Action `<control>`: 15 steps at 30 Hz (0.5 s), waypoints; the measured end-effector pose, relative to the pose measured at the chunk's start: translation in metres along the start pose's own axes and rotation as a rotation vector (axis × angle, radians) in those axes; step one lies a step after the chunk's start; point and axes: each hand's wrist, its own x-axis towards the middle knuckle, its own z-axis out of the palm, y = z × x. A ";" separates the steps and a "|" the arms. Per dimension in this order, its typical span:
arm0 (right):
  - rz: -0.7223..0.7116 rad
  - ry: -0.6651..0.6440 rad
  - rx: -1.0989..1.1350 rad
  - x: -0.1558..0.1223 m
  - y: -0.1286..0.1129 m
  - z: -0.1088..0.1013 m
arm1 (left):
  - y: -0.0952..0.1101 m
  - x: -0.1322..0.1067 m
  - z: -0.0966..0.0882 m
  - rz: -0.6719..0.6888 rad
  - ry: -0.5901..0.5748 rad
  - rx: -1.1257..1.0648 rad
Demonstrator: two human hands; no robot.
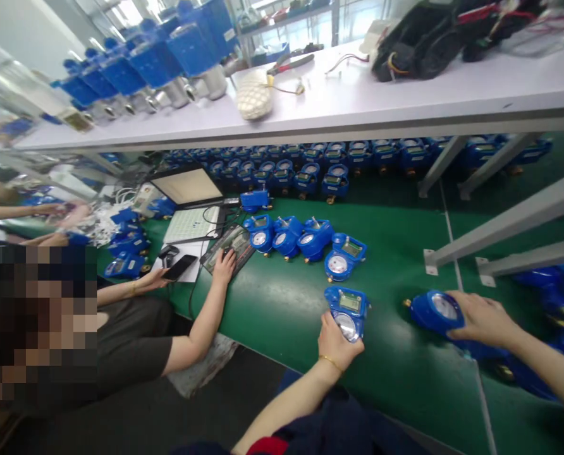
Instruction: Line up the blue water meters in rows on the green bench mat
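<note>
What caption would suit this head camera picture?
Left hand and right hand each grip a blue meter on a green bench.

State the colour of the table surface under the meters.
Green table surface, clearest in the head view.

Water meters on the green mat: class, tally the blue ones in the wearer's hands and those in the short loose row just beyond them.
Held meters, one in left hand, one in right hand: 2
Loose-row meters: 4
Total: 6
</note>
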 end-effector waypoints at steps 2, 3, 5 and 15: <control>-0.313 -0.154 -0.078 -0.013 -0.045 0.012 | -0.012 0.001 -0.014 -0.036 -0.046 -0.097; -0.469 -0.202 -0.108 -0.018 -0.069 0.018 | -0.020 0.001 -0.021 -0.054 -0.063 -0.142; -0.728 -0.237 -0.150 -0.025 -0.123 0.031 | -0.040 -0.001 -0.035 -0.069 -0.071 -0.213; -0.932 0.122 0.000 -0.037 -0.295 0.086 | -0.138 0.009 -0.141 -0.150 0.099 -0.217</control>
